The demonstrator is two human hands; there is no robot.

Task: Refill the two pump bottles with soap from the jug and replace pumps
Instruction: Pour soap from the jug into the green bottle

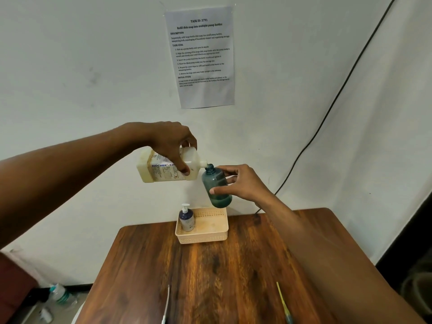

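Observation:
My left hand grips a cream soap jug tipped on its side in the air, its spout touching the open mouth of a teal bottle. My right hand holds that teal bottle, slightly tilted, above the table; a little liquid sits in its bottom. It has no pump on it. A dark blue bottle with a white pump stands upright in the left part of a beige basket.
The basket sits at the far middle of a wooden table against a white wall. A thin white tube and a yellow-stemmed tube lie near the front edge. A water bottle lies on the floor at left.

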